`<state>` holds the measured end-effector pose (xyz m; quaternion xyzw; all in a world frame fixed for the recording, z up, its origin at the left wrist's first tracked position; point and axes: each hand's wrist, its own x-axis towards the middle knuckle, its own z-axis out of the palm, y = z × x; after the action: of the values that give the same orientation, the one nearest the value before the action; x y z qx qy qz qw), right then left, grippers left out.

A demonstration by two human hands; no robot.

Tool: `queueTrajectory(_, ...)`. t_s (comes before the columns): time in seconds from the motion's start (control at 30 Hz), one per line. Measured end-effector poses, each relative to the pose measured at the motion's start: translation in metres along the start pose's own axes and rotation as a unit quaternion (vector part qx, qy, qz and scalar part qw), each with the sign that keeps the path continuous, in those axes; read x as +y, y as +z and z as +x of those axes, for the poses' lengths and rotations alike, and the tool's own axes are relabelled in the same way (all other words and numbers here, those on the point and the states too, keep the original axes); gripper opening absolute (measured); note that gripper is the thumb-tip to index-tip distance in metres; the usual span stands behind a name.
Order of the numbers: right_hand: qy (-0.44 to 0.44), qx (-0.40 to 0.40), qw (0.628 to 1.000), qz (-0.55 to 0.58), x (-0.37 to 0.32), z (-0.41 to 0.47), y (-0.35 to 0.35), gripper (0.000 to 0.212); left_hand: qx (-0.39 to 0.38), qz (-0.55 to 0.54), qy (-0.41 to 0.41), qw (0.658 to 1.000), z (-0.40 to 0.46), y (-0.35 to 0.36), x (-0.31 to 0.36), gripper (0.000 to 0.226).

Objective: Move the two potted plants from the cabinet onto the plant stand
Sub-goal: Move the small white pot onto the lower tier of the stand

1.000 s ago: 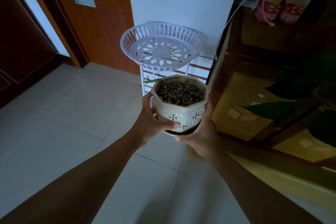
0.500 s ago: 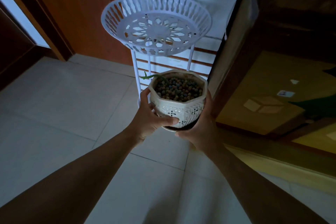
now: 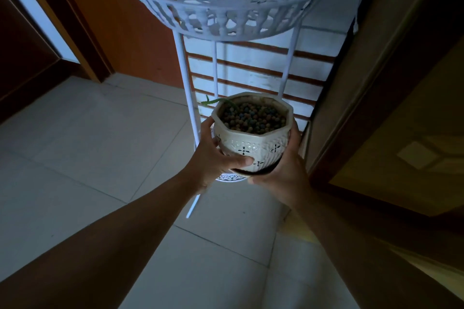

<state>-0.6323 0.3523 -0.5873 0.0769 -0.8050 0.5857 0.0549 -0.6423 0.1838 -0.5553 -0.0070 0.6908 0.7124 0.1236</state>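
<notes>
As I bring the stand [image 3: 227, 2] closer, my left hand [image 3: 213, 158] and right hand [image 3: 281, 170] clasp the potted plant [image 3: 252, 133], now lowered between its legs toward the lower tray [image 3: 229, 178].

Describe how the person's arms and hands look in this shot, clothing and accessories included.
Both forearms are bare up to the frame's edge: no sleeves or cuffs show. The left hand and right hand wear no gloves, and no watch, bracelet or ring is visible. The dim light hides finer detail such as nails or marks.
</notes>
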Motion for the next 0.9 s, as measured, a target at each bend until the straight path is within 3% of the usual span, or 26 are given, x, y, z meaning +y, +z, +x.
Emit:
queueTrajectory(0.47,-0.029,0.001,0.998,-0.063,0.127,0.059,0.035,0.144,0.065,0.022,0.051,0.996,0.092,-0.012,-0.108,0.102)
queueTrajectory(0.9,-0.032,-0.013,0.996,-0.079,0.178,0.096,0.068,0.148,0.114,0.031,0.082,0.99,0.141,-0.031,-0.156,0.1)
